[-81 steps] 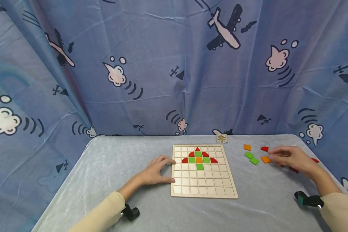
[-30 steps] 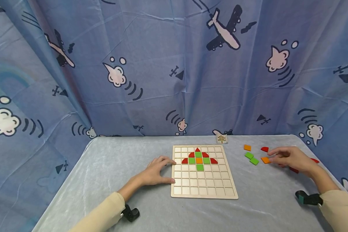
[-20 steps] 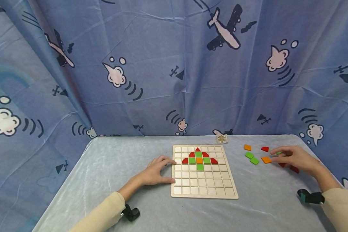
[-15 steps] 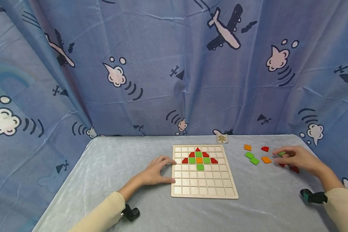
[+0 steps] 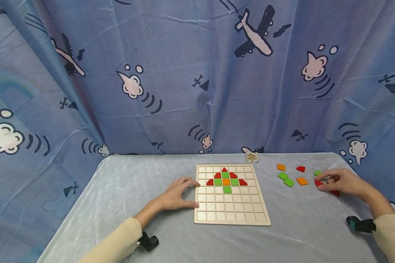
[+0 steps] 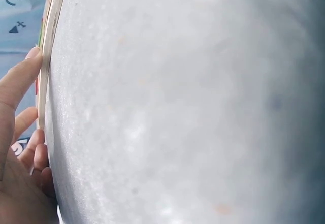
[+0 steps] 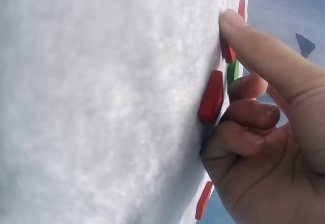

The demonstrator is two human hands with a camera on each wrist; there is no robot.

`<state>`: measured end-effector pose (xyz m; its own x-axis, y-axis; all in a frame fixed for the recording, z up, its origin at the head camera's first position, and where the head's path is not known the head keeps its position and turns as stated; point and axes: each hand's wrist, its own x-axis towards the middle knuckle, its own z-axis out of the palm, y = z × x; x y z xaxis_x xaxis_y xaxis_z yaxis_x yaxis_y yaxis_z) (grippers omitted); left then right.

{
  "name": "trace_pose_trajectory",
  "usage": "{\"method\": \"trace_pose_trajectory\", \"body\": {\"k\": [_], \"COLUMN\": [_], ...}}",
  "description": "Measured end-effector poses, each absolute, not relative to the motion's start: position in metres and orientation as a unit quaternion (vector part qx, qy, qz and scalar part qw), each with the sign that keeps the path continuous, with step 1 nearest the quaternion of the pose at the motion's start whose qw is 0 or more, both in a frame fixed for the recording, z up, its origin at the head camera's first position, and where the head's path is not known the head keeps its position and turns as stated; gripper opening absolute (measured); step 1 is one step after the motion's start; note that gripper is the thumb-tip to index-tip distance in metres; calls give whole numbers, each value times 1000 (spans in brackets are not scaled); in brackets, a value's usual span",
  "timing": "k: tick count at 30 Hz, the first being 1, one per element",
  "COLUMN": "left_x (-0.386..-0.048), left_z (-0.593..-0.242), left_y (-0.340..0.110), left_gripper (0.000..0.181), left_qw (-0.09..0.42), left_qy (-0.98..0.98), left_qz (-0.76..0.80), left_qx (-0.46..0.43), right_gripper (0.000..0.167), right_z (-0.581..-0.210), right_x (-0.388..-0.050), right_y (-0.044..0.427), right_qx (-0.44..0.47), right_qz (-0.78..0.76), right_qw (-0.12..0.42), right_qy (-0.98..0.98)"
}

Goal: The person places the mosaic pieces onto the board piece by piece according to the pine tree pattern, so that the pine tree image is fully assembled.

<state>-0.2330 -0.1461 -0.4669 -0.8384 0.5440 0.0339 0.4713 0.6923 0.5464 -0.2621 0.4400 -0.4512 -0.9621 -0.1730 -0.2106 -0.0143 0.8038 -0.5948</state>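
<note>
At frame right, your right grip [image 5: 345, 182] pinched 1 red piece [image 7: 229, 53], which seemed light, hard, best held by its edges. Your left grip [image 5: 177, 193], spread, touched the board [image 5: 232, 207].

The curtain [image 5: 174, 47] up top is airplane-printed blue, the gridded board [image 5: 230, 207] cream, its tiles [image 5: 226, 181] red, green and orange, the tiny card [image 5: 252, 157] seemingly brownish.
</note>
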Motion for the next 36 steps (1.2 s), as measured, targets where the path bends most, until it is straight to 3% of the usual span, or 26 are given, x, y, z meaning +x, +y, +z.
{"method": "trace_pose_trajectory", "body": {"k": [6, 18, 32, 36], "left_x": [-233, -233, -233, -234], "left_z": [-466, -467, -468, -468], "left_y": [-147, -146, -147, -147], "left_gripper": [69, 68, 67, 67], "left_qw": [66, 64, 63, 64], "left_qy": [916, 917, 915, 915], "left_qz": [281, 282, 284, 284], "left_qx": [278, 277, 279, 279], "right_gripper": [48, 22, 42, 39], "right_z": [-450, -445, -435, -433], "right_x": [-262, -258, -257, -256], "right_y": [437, 436, 416, 407], "right_qx": [-51, -75, -102, -126], "right_qz": [-311, -318, -323, -322], "right_qw": [126, 125, 74, 55], "right_qy": [941, 937, 938, 937]}}
